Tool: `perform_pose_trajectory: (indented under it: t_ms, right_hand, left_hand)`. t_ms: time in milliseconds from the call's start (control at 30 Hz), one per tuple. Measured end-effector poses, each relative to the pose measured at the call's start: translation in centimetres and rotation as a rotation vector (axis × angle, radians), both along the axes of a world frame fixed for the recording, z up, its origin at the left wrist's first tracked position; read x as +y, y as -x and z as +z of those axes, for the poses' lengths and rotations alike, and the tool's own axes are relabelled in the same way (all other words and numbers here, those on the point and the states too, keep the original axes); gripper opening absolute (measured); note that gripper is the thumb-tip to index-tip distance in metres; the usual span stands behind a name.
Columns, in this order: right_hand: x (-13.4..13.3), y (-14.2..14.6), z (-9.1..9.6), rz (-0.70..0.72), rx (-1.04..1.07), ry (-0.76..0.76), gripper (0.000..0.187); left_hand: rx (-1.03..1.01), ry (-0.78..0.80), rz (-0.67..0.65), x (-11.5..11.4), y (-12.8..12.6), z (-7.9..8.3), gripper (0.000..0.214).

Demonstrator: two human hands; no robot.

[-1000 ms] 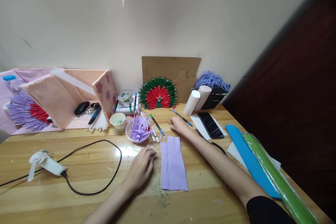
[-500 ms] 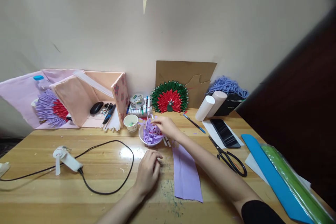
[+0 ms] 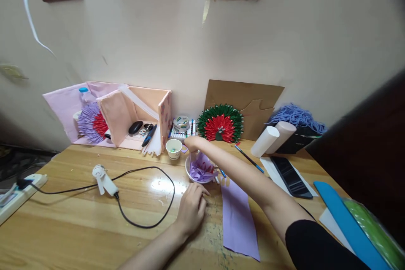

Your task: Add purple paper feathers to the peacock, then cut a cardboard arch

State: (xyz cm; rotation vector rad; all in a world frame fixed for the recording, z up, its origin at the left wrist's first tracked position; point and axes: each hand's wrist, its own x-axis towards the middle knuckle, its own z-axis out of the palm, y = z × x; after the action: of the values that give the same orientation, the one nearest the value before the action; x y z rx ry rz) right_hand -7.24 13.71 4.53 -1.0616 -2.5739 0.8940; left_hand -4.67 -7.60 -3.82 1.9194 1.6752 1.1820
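Observation:
My left hand (image 3: pixel 191 208) rests on the wooden table in front of the bowl, its fingers loosely bent and holding nothing. Reaching over the far rim of the white bowl (image 3: pixel 187 170), my right hand (image 3: pixel 192 144) points its fingers down beside the paper cup (image 3: pixel 174 149). Its fingertips are bent together and partly hidden, so what they pinch cannot be made out. Purple strips (image 3: pixel 201 168) with some red bits fill the bowl. A rectangle of purple fabric (image 3: pixel 239 219) lies under my right forearm. Small greenish beads show inside the cup.
A glue gun (image 3: pixel 106 181) with a looping black cord lies left. Behind stand a pink fabric-covered box (image 3: pixel 117 120), a tape roll (image 3: pixel 181 123), a red-green fan-shaped craft (image 3: pixel 220 123) and cardboard (image 3: pixel 247 93). Rightward are a pen (image 3: pixel 249 159), white rolls (image 3: pixel 265 141), a phone (image 3: pixel 291 177) and a blue strip (image 3: pixel 341 219).
My right hand has moved from the purple strips to behind the bowl, near the cup. My left hand stays on the table. The view has shifted left, and my forearm now covers the scissors.

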Motion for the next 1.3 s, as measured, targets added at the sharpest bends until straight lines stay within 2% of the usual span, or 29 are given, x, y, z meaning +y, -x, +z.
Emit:
perform_pose_trajectory:
  t_ms: [100, 233, 433, 700, 833, 967, 1033, 1100, 1167, 1300]
  right_hand:
    - [0.0, 1.1, -0.5, 0.052, -0.348, -0.033, 0.032]
    - [-0.9, 1.8, -1.0, 0.056, -0.574, -0.111, 0.033]
    - [-2.6, 2.3, -2.0, -0.022, -0.658, -0.199, 0.032]
    - [-2.5, 2.1, -2.4, -0.038, -0.646, -0.227, 0.031]
    - [-2.4, 1.2, -1.0, -0.009, -0.627, -0.217, 0.031]
    - [-1.9, -1.1, 3.0, 0.012, -0.535, -0.237, 0.022]
    - [-1.8, -3.0, 5.3, 0.032, -0.457, -0.246, 0.014]
    - [-2.0, -5.1, 6.8, 0.067, -0.380, -0.237, 0.013]
    - [-2.8, -6.9, 6.9, 0.120, -0.330, -0.205, 0.015]
    - [-5.1, -9.2, 5.1, 0.200, -0.294, -0.131, 0.024]
  left_hand:
    - [0.002, 0.002, 0.008, 0.0, 0.0, -0.2, 0.026]
    - [-0.002, 0.002, 0.016, 0.0, 0.0, -0.5, 0.025]
    - [0.003, 0.002, 0.002, 0.0, 0.1, -0.5, 0.026]
    - [0.002, 0.009, 0.004, -0.1, 0.1, -0.5, 0.025]
    - [-0.003, 0.005, 0.010, 0.0, 0.1, -0.5, 0.025]
    - [-0.005, 0.007, 0.014, 0.0, 0.1, -0.5, 0.026]
    - [-0.013, 0.010, 0.013, 0.0, 0.1, -0.5, 0.026]
    - [-0.022, 0.013, 0.010, 0.0, 0.1, -0.4, 0.026]
    - [-0.025, 0.018, 0.006, 0.1, 0.1, -0.3, 0.025]
    - [-0.019, 0.024, 0.000, 0.1, 0.2, -0.2, 0.024]
